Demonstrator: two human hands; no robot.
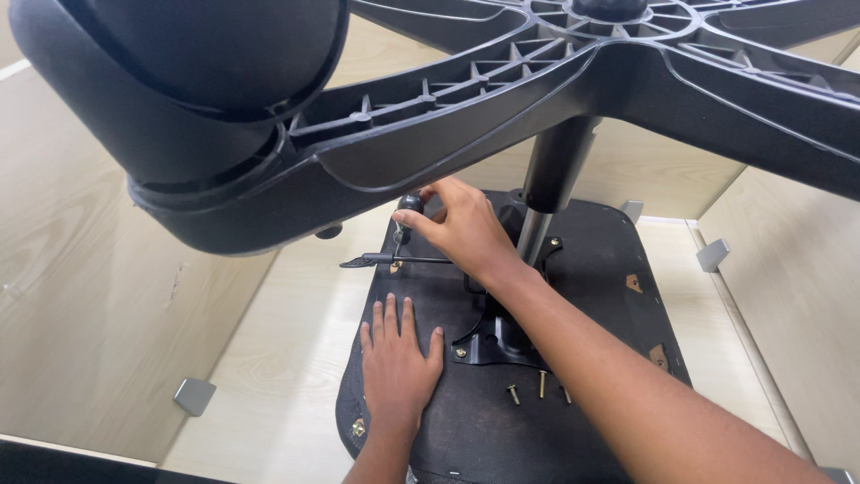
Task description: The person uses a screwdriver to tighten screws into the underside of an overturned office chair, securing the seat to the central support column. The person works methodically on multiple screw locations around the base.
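Head view looks down under an upturned office chair: the star base [573, 81] and a caster [179, 99] fill the top of the frame, and the gas column [546, 193] runs down to the metal plate [497, 336] bolted on the black seat underside [618, 296].

The right hand [466, 229] is closed around the black handle of a screwdriver [405, 220] at the far left corner of the plate. The tool stands nearly upright, its long axis running from the handle at the fingers straight down to the tip, which meets the seat about where a brass-coloured fitting shows; the tip itself is too small to make out clearly. So the working point lies directly below the grip, just left of the column, and the right forearm crosses the plate from the near right to reach it.

A thin lever [394, 261] with a flat paddle end sticks out to the left from the mechanism, just nearer than the screwdriver tip and close beside it.

The left hand [399, 354] lies flat and open, palm down on the seat, left of the plate, holding nothing. It is nearer to the viewer than the screwdriver and well short of it.

Three loose bolts [539, 388] lie on the seat just on the near side of the plate, to the right of the left hand and under the right forearm. The left hand is the nearer one to them.
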